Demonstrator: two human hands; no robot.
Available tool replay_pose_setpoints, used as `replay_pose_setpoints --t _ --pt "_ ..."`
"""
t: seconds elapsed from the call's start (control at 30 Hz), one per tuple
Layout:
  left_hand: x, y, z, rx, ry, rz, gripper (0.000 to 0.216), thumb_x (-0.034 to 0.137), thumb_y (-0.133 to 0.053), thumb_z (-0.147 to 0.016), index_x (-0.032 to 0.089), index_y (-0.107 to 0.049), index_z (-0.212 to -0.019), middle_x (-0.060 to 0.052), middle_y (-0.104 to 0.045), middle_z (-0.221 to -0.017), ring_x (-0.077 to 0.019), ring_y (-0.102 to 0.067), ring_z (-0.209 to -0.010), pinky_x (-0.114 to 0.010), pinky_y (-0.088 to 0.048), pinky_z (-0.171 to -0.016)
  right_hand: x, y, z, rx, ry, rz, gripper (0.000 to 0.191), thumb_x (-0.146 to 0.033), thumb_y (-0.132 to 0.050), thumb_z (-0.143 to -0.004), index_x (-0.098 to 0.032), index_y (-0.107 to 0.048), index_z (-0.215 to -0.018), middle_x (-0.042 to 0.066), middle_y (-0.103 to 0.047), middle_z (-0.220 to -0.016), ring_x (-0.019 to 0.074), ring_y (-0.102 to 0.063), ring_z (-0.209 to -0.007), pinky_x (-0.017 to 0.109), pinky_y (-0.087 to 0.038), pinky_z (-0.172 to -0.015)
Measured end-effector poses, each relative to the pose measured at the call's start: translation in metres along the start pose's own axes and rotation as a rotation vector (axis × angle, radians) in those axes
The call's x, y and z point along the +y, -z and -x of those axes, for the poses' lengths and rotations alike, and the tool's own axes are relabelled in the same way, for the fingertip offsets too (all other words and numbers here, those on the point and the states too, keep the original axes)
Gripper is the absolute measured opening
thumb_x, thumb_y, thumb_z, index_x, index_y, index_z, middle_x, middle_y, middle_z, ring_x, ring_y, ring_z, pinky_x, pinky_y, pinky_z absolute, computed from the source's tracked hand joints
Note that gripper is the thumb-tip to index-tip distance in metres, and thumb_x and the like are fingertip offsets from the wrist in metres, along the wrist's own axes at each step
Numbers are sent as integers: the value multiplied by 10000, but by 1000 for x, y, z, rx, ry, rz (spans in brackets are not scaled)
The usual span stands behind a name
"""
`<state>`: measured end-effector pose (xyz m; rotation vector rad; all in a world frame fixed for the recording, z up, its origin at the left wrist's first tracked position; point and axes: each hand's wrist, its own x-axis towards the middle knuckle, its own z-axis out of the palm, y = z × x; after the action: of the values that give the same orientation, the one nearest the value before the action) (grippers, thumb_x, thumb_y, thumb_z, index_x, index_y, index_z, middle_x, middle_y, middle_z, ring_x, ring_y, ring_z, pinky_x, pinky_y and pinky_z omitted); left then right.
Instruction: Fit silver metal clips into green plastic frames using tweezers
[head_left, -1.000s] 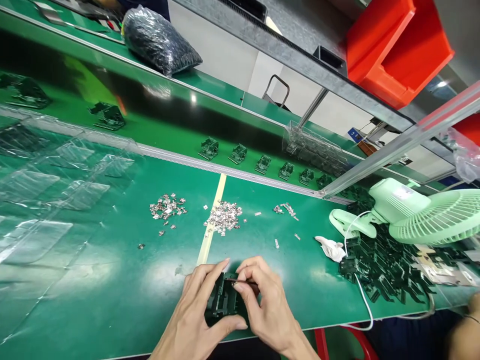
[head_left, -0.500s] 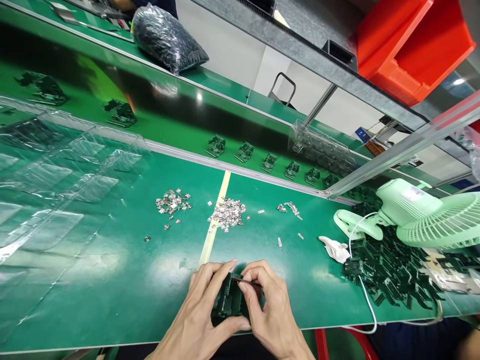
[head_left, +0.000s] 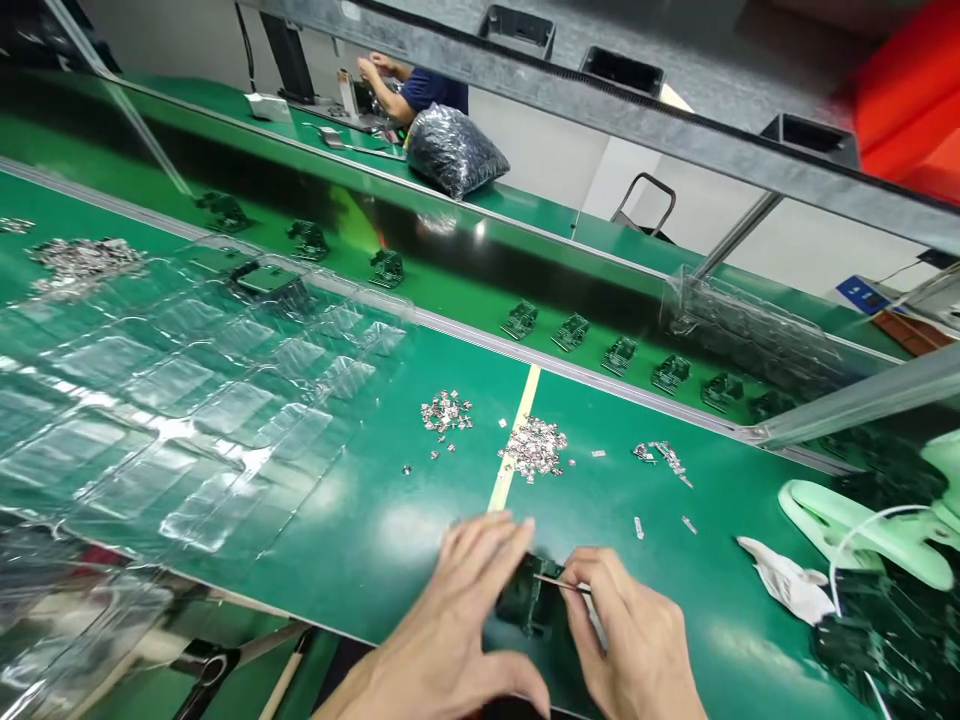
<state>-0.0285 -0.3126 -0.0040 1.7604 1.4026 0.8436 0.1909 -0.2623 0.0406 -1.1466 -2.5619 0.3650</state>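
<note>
In the head view, near the table's front edge, my left hand (head_left: 476,610) curls around a dark green plastic housing (head_left: 527,600), its fingers along the left side and its thumb toward me. My right hand (head_left: 634,630) pinches a thin stick-like tool (head_left: 555,581) between thumb and forefinger. The tool's tip reaches over the housing; whether it touches is unclear. Beyond my hands, a pile of small silvery metal pieces (head_left: 537,447) lies partly on a yellow tape strip (head_left: 501,490). A smaller pile of metal pieces (head_left: 447,411) is to its left.
Clear plastic trays (head_left: 217,400) cover the table's left side. Several green housings (head_left: 574,331) stand in a row behind the metal rail. At right are a light-green clip fan (head_left: 855,530), a white crumpled tissue (head_left: 784,580) and heaped dark parts (head_left: 892,640). A person's arm (head_left: 394,95) shows across the bench.
The view has swung left, bringing more trays and another person's arms into sight. My right hand has drawn slightly away from the housing, still pinching the tool. My left thumb has spread from my right hand.
</note>
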Motion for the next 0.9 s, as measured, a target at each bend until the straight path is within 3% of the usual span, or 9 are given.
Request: replay_pose_setpoints --t 0.1,0.17,0.27,0.37,0.47,0.6,0.67,0.9 --pt "-33 37 -4 331 84 -239 462 423 -527 -1041 264 -499 -1474 -108 -614 -1343 -294 -540 -1260 -504 -448 -1074 4 10 -5 18 -3 137 72 -186 -498 -1054 -241 -523 -1014 18 -668 -941 131 -624 -642 283 -434 -587" --pt "-59 61 -10 451 177 -381 377 405 -478 -1053 201 -621 -1336 -115 -644 -1151 -294 -560 -1078 -491 -457 -973 8 12 -7 17 3 158 77 -208 -507 -1057 -241 -536 -994 9 -668 -917 124 -624 -623 281 -434 -568" --pt "-87 84 -17 446 220 -417 346 444 -493 -1026 193 -729 -1068 -101 -640 -987 -295 -528 -947 -472 -443 -900 16 12 -8 27 -5 108 83 -234 -512 -1063 -246 -572 -1007 13 -682 -940 119 -660 -656 264 -457 -563" --pt "-86 88 -18 435 231 -364 345 451 -488 -1018 208 -695 -886 -69 -650 -900 -268 -543 -907 -411 -445 -864 16 13 -7 89 -41 70 69 -261 -554 -1048 -255 -616 -1077 36 -704 -1021 126 -674 -652 267 -485 -552" --pt "-60 79 -13 370 336 -95 374 530 -507 -1008 219 -678 -891 -19 -654 -831 -204 -579 -797 -317 -453 -740 2 16 -4 174 -78 -70 158 -236 -627 -1001 -255 -626 -1157 71 -710 -1048 157 -698 -682 283 -527 -568" --pt "-21 52 -3 51 485 578 409 601 -653 -912 211 -675 -790 13 -614 -752 -158 -563 -744 -267 -440 -718 -32 7 -3 171 -65 -350 255 -141 -652 -947 -300 -646 -1146 45 -735 -942 211 -717 -792 333 -572 -658" --pt "-9 34 1 -70 485 748 393 570 -695 -895 202 -680 -755 14 -603 -724 -147 -531 -722 -265 -422 -707 -43 -2 -3 161 -103 -403 273 -141 -658 -937 -316 -655 -1146 27 -745 -939 210 -723 -809 345 -571 -684" --pt "17 -13 14 -138 582 1069 451 602 -754 -837 179 -649 -721 10 -555 -666 -123 -421 -634 -270 -349 -620 -44 -11 19 190 -138 -346 132 -148 -622 -940 -279 -618 -922 -3 -697 -776 177 -664 -642 312 -506 -578"
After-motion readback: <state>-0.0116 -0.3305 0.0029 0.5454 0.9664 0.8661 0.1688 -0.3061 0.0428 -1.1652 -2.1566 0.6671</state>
